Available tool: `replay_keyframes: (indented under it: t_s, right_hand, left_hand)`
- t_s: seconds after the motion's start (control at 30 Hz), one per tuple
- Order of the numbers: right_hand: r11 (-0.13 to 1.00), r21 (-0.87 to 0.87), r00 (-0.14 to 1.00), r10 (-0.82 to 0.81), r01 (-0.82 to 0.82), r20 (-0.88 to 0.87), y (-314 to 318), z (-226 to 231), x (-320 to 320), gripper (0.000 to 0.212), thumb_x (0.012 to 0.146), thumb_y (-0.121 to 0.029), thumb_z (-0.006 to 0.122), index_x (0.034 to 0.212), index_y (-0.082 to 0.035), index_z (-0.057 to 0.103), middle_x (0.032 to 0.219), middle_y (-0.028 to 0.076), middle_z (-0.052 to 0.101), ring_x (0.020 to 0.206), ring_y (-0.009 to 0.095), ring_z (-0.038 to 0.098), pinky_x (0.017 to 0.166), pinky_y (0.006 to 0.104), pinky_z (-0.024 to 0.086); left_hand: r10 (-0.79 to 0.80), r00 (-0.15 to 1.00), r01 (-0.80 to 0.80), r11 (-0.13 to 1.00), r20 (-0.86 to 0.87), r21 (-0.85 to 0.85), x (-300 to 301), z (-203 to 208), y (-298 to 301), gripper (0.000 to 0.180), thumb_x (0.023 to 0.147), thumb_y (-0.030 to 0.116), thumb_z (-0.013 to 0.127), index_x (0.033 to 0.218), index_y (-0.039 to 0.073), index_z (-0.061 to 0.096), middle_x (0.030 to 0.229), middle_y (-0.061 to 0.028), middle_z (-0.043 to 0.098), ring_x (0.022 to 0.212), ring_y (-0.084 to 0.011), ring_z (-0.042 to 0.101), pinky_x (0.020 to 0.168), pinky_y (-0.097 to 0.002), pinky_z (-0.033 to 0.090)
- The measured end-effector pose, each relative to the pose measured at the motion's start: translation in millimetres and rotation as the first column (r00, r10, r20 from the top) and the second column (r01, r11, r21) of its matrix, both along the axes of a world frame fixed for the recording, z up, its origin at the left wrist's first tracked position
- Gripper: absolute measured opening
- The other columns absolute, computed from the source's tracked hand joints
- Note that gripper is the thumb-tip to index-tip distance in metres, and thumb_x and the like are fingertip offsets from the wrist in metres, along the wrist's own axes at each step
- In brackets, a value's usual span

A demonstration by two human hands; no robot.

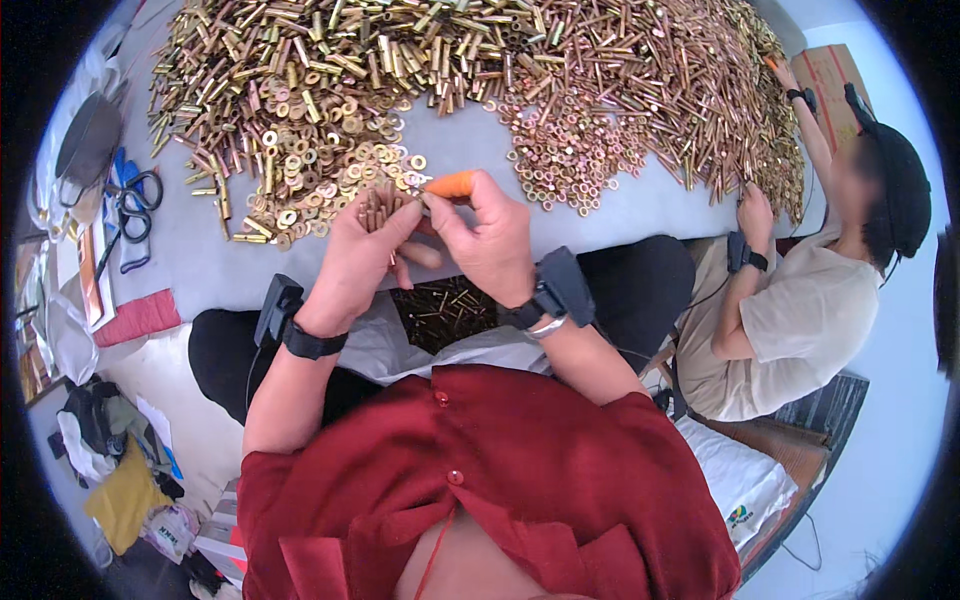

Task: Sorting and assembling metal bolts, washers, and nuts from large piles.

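Observation:
My left hand is closed around a bundle of slim brass-coloured metal rods, held above the table's near edge. My right hand wears an orange finger cover on one finger. Its thumb and fingertip pinch together against the tip of my left thumb; the small piece between them is too hidden to name. Just beyond my hands lies a heap of flat brass-coloured washers. To its right spreads a heap of small metal rings or nuts.
A broad pile of short metal tubes covers the table's far side. Scissors, a dark pan and a red cloth lie at the left. A dark container of metal pieces sits below my hands. A co-worker sits at the right.

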State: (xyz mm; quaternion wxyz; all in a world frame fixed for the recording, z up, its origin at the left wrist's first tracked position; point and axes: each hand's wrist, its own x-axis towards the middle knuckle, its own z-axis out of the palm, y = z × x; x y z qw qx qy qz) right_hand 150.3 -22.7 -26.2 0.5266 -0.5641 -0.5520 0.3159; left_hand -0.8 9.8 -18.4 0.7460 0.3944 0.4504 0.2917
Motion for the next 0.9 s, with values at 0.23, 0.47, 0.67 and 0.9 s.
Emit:
replay_keyframes:
  t_s: [0.23,0.47,0.67,0.9]
  right_hand:
    - [0.938,0.322,0.922,-0.006,-0.13,0.388,-6,-11,11,0.023,0.076,-0.008,0.069,0.098,-0.007,0.063,0.104,0.011,0.065,0.083,0.03,0.061,0.072,0.0373,0.051]
    - [0.968,0.148,0.679,-0.248,0.203,0.69,-8,-1,79,0.017,0.077,-0.013,0.069,0.087,-0.005,0.058,0.083,0.013,0.057,0.081,0.033,0.053,0.071,0.0415,0.044]
    - [0.954,-0.049,0.701,-0.183,0.296,0.689,-26,8,91,0.019,0.078,-0.015,0.069,0.089,-0.003,0.058,0.085,0.015,0.058,0.085,0.035,0.055,0.073,0.044,0.044]
    - [0.991,0.074,0.67,-0.133,0.116,0.731,-10,-12,77,0.014,0.078,-0.005,0.065,0.092,-0.004,0.061,0.081,0.013,0.058,0.079,0.032,0.057,0.07,0.0408,0.045]
  left_hand:
    - [0.002,0.989,0.001,1.0,0.146,-0.023,-1,-6,0,0.015,0.095,0.015,0.054,0.102,0.001,0.054,0.085,-0.0102,0.066,0.062,-0.0146,0.067,0.039,-0.02,0.048]
    - [0.057,0.996,-0.05,0.994,-0.068,0.1,8,8,-5,0.019,0.095,0.02,0.054,0.104,0.003,0.054,0.093,-0.0129,0.067,0.065,-0.014,0.067,0.042,-0.0208,0.047]
    - [0.078,0.996,-0.075,0.993,-0.032,0.087,6,2,-6,0.021,0.095,0.02,0.055,0.106,0.003,0.053,0.093,-0.0139,0.067,0.067,-0.0146,0.067,0.041,-0.0203,0.047]
    - [0.085,0.995,-0.079,0.992,-0.051,0.094,9,5,-6,0.02,0.094,0.017,0.056,0.105,0.001,0.052,0.093,-0.0132,0.067,0.067,-0.015,0.068,0.041,-0.02,0.047]
